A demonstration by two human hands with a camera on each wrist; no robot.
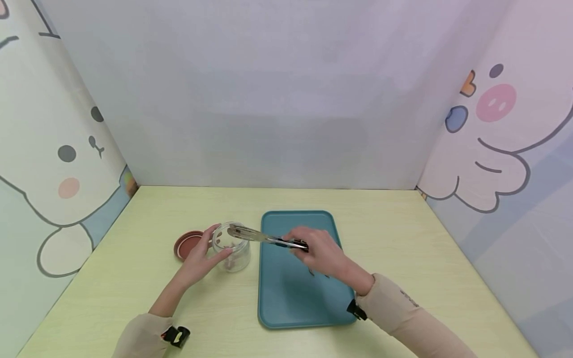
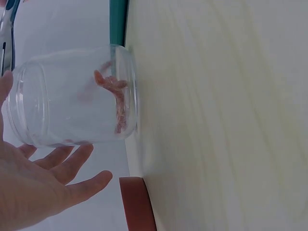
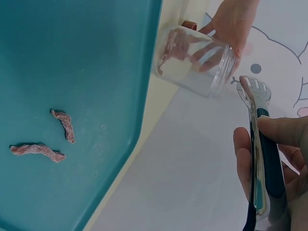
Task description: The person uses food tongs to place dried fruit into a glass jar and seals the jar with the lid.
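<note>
Jar (image 2: 72, 110): clear, round; wrinkled pieces (image 2: 120, 103) inside, some blurred
Left hand (image 1: 198, 261): spread, gripping jar
Right hand (image 1: 320, 251): pinching metal tongs (image 1: 250, 234)

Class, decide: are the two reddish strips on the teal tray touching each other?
Apart. The right wrist view shows bare teal tray between the longer reddish strip and the shorter strip.

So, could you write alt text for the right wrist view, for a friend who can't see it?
A right hand holds tongs, with what looks like a brown strip at the end, near the mouth of a clear jar held by a left hand. The jar contains reddish pieces; two strips lie on a teal tray.
</note>
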